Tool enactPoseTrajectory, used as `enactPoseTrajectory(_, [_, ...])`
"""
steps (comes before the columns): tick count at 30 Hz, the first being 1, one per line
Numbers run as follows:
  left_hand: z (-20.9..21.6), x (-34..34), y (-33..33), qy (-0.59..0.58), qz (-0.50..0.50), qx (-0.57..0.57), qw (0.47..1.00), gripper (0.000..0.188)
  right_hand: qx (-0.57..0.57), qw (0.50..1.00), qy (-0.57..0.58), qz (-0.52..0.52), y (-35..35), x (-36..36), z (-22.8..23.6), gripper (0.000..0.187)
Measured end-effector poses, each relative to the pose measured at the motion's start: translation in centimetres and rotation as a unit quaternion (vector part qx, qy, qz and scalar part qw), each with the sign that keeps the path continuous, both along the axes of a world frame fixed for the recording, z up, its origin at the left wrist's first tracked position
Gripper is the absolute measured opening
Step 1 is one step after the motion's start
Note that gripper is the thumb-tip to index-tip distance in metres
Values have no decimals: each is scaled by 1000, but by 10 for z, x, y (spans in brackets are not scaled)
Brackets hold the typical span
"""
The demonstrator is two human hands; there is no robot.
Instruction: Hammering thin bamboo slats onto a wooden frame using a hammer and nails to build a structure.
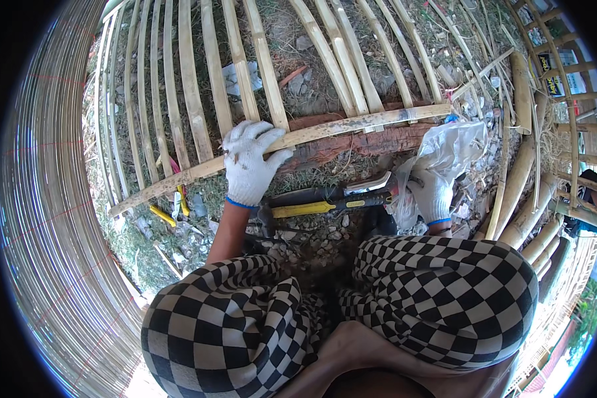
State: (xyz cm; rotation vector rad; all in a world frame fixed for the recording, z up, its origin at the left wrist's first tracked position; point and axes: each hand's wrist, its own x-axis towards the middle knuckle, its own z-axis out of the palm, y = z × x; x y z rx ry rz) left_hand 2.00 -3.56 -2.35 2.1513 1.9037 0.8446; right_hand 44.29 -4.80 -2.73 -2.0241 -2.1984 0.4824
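Note:
My left hand (250, 161), in a white work glove, grips a long flat bamboo crosspiece (351, 124) that lies across a row of upright bamboo slats (191, 86). My right hand (431, 194), also gloved, rests on a clear plastic bag (452, 147) by the ground, fingers buried in it. Between both hands lies a hammer with a yellow and black handle (325, 205) on gravel. A reddish wooden beam (365, 142) sits just under the crosspiece.
My knees in black-and-white checked trousers (404, 292) fill the lower middle. A curved woven bamboo wall (46, 219) runs down the left. Loose bamboo poles (524, 199) pile at the right. Small yellow-handled tools (162, 215) lie in the grass.

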Motion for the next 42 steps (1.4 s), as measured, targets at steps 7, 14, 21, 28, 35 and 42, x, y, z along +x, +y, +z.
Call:
enactPoseTrajectory(7, [3,-1,-1,-12,4,-15,1000,45,44,999,17,-18,-9,5,0,20])
enactPoseTrajectory(14, [15,54,29,60,-86,-27,994,82,26,999,27,-39,-14,0,24,21])
enactPoseTrajectory(21, [4,105,73,122,-137,-85,979,110,138,986,91,-6,38,-78,48,46])
enactPoseTrajectory(28, [13,86,125,-200,-124,-320,918,134,151,982,115,-14,65,-108,17,58])
enactPoseTrajectory(35, [-27,99,165,-249,35,-270,929,103,127,983,128,-44,64,-118,18,56])
enactPoseTrajectory(42, [-29,80,164,-220,13,-253,942,86,158,978,133,-31,65,-114,14,57])
